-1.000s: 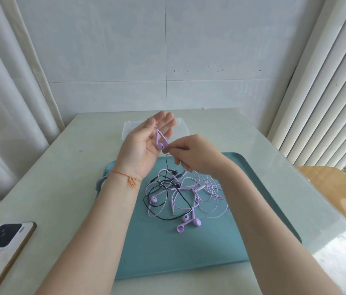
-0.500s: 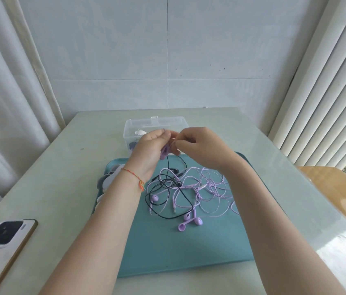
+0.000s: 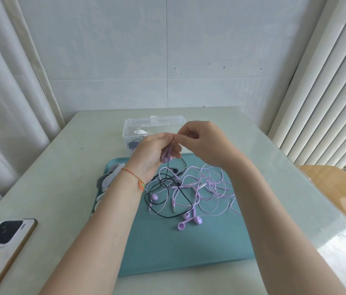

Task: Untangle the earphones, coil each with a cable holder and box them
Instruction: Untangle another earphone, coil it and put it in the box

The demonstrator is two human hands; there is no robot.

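Observation:
A tangle of purple and black earphone cables [image 3: 191,188] lies on the teal tray [image 3: 189,248]. My left hand [image 3: 153,152] holds a pair of purple earbuds [image 3: 166,157] above the tray's far edge, buds hanging down. My right hand [image 3: 204,141] pinches their thin cable right at my left fingertips. Loose purple earbuds [image 3: 190,220] lie at the tangle's near side. Behind my hands stands a clear plastic box [image 3: 155,125] holding a white coiled earphone.
Several grey and white cable holders [image 3: 108,179] lie stacked along the tray's left edge. A phone [image 3: 4,235] lies face down at the table's near left. Curtains hang on the left, blinds on the right, and a wooden surface [image 3: 333,188] sits beyond the table's right edge.
My left hand turned from palm-up open to closed around the purple earbuds and moved away from me. My right hand followed, still pinching the cable.

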